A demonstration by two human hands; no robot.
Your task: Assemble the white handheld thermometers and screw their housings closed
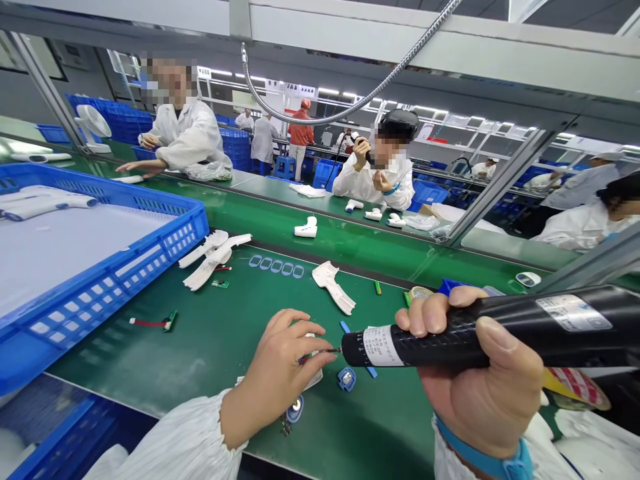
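My right hand (480, 373) is wrapped around a black electric screwdriver (450, 330), which lies level and points left. Its thin bit (334, 350) reaches the fingertips of my left hand (287, 357). Those fingers are pinched together at the bit's tip; whatever small thing is between them is hidden. Under the left hand a white plastic part (316, 381) shows only partly. Close by on the green bench lie a small blue part (347, 379), a blue-rimmed round part (295, 409) and a little pile of screws (285, 427).
A blue crate (125, 267) with white housings stands at left. White shell halves (215, 260), another white shell (334, 287), a row of oval pieces (277, 266) and a wired circuit board (169, 323) lie on the bench. Beyond the green belt (250, 217), co-workers sit.
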